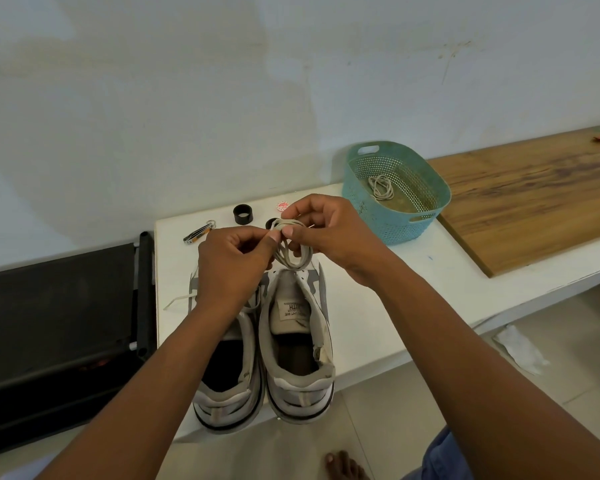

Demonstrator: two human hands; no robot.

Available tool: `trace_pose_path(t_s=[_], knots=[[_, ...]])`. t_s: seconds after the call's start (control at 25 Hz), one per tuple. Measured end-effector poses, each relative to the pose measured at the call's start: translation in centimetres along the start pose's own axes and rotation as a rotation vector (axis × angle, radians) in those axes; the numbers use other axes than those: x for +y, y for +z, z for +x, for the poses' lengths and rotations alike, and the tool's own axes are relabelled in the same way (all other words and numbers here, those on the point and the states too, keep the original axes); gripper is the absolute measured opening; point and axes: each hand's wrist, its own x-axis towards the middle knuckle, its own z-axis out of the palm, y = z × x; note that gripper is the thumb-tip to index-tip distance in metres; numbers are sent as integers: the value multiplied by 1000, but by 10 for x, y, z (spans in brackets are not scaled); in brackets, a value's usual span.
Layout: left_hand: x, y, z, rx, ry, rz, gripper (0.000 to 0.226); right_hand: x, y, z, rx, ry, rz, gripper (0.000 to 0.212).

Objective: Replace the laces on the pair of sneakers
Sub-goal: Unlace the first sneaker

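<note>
Head view, frame centre: your left hand [236, 258] and right hand [326, 233] pinched a coiled lace [293, 252] above the sneakers [293, 344] on the desk [388, 306]; limp and light, it looked best gripped at its tip.

a pale, blotchy painted wall [187, 98] fills the upper frame. a white ledge [413, 306] crosses the middle, with a wooden board [534, 195] lying on it at the right. a black rack [59, 323] stands at the left. pale floor tiles [499, 368] show at lower right. soft, even light.
</note>
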Motion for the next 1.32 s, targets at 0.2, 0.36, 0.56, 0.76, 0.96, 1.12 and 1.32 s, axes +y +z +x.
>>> trace_pose_path(t_s=[0.2,0.36,0.56,0.76,0.96,1.12,1.32], knots=[[-4,3,-2,8,60,97,14,2,1,0,26,33,40,13],[-5,5,-2,-70,3,-21,14,1,2,0,46,75,128,11],[-1,12,-2,-190,-150,-335,22,1,1,1,57,91,194,13],[-3,10,-1,-86,-145,-242,15,7,0,5,98,38,57,8],[-6,9,0,-72,-90,-81,16,7,-5,4,97,-7,-38,11],[-5,11,-1,-85,-86,-68,17,7,-10,4,68,-11,-149,19],[-8,13,1,-107,-53,12,20,11,-18,8,172,-25,-160,16]])
